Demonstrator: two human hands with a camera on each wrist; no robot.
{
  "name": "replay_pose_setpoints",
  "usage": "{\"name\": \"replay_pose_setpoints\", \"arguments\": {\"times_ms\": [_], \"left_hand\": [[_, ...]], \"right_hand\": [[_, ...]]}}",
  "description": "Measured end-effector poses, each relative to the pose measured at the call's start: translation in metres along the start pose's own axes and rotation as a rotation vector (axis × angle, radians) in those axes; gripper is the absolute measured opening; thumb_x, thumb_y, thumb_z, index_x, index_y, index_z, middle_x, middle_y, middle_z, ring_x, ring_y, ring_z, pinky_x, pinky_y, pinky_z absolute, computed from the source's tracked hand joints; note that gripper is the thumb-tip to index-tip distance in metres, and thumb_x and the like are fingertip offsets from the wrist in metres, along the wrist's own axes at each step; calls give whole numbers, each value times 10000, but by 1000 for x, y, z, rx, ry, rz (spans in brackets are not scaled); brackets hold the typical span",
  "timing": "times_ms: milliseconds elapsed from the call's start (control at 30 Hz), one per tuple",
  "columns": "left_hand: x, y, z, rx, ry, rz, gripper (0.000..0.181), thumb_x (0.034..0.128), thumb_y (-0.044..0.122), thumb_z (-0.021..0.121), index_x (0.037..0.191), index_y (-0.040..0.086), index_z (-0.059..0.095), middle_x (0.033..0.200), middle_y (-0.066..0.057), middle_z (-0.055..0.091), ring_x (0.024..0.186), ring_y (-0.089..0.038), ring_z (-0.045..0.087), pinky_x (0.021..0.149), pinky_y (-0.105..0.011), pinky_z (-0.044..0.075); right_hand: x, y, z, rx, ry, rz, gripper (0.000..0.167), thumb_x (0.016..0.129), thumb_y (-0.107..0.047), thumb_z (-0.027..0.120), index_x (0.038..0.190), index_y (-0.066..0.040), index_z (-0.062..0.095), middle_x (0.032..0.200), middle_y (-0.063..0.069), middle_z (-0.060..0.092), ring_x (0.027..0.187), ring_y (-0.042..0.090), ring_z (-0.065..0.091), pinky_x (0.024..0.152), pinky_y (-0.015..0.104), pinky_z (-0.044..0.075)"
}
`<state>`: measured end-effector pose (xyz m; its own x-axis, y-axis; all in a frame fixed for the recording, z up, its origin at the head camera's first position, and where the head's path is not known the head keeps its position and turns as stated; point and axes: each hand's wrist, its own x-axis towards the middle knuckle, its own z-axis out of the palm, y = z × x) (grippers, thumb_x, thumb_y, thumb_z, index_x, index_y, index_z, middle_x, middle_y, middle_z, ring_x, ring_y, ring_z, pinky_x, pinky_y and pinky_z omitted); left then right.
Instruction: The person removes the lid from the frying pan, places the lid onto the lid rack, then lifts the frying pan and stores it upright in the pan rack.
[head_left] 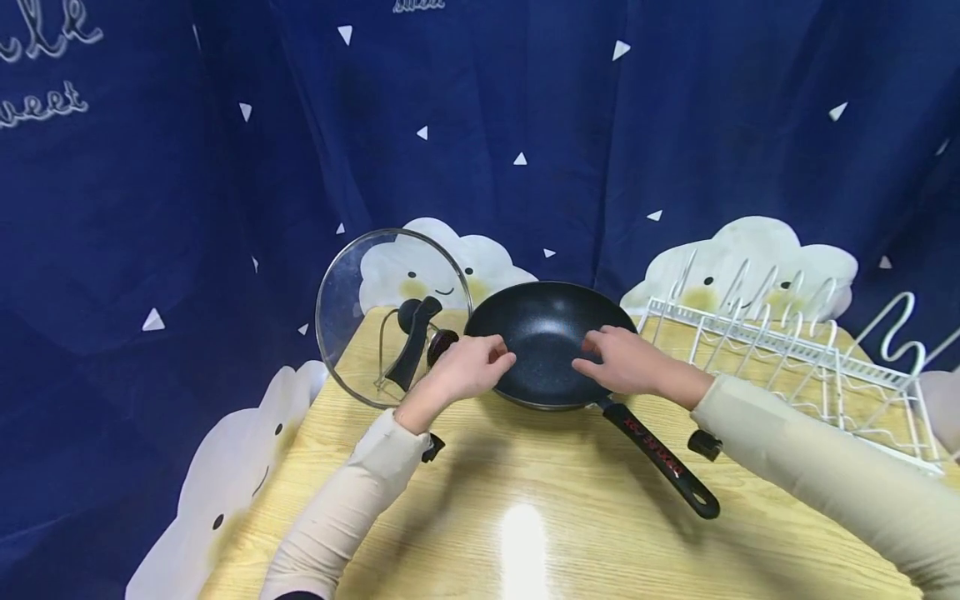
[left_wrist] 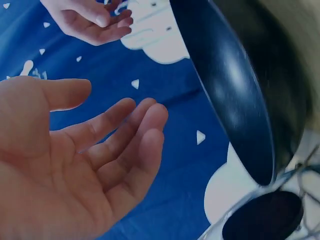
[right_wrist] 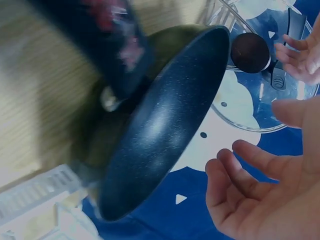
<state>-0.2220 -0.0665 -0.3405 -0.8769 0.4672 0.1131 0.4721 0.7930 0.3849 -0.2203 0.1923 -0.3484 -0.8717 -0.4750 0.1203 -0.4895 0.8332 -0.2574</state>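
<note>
A black frying pan (head_left: pixel 543 362) rests on the wooden table, its long black handle (head_left: pixel 660 458) pointing toward the front right. Over the pan's left side hovers my left hand (head_left: pixel 474 367), its fingers loosely bent and nothing in them. My right hand (head_left: pixel 626 360) is above the pan's right side, also holding nothing. Both wrist views show relaxed fingers apart from the pan. Left of the pan, a glass lid (head_left: pixel 352 333) with a metal rim stands upright on a wire stand (head_left: pixel 381 350). A black handle (head_left: pixel 411 346) is on the lid.
A white wire dish rack (head_left: pixel 795 358) stands at the right of the table (head_left: pixel 450 533). Behind hangs a dark blue curtain (head_left: pixel 480 100) with white triangles and smiling clouds. The pan handle juts out below my right forearm.
</note>
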Motion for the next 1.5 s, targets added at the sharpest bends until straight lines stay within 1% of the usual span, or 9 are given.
{"name": "replay_pose_setpoints", "arguments": {"times_ms": [267,467,600,667,900,1000,1100,1367,1500], "left_hand": [[1,15,37,-120,-75,54,342,979,362,484,708,163,547,599,72,495,537,-89,458,521,-246,357],[3,26,69,-163,-170,67,406,993,400,435,665,173,512,587,82,503,543,-81,477,529,-232,370],[5,33,89,-153,-209,57,428,999,421,390,671,162,484,583,50,413,552,-109,428,524,-233,352],[6,38,98,-194,-227,39,436,1003,429,367,676,165,483,589,48,407,559,-111,423,520,-231,351],[6,61,124,-415,-257,-86,457,999,431,373,732,111,562,648,23,515,577,-119,474,528,-236,380],[7,72,135,-632,-262,-186,420,997,388,420,908,30,620,812,-58,646,731,-165,632,654,-254,490],[9,84,144,-812,-249,-280,423,991,350,448,1021,-45,597,930,-168,670,861,-269,664,758,-351,526],[19,103,164,-1065,-246,-439,458,1004,384,418,1055,-43,576,982,-214,673,957,-310,657,786,-429,519],[22,103,172,-1183,-215,-508,471,1001,389,418,965,-25,639,921,-163,695,889,-262,679,631,-286,509]], "right_hand": [[-38,22,0,89,-30,12,261,918,-309,604,914,-48,618,794,7,603,699,143,567,643,367,478],[-63,34,11,173,-101,56,261,928,-343,594,923,-83,616,720,-47,578,619,73,524,564,288,439],[-80,39,17,266,-195,128,295,943,-394,558,873,-114,617,620,-49,538,537,102,514,495,274,417],[-89,40,18,355,-264,177,315,954,-404,536,861,-112,606,614,-21,538,524,147,532,459,288,429],[-115,42,21,602,-393,281,357,984,-390,482,872,-69,594,697,71,558,557,257,591,423,349,489],[-122,44,23,660,-426,298,363,994,-388,460,887,-66,587,723,72,549,583,248,576,437,355,498],[-128,47,28,726,-462,306,368,1002,-385,440,905,-53,566,717,59,530,584,192,536,453,366,505],[-137,52,41,873,-475,241,375,1029,-316,395,999,26,548,774,94,574,604,145,530,487,278,470],[-138,53,48,904,-453,209,380,1040,-294,362,1020,46,531,762,110,593,596,136,526,497,256,441]]}}
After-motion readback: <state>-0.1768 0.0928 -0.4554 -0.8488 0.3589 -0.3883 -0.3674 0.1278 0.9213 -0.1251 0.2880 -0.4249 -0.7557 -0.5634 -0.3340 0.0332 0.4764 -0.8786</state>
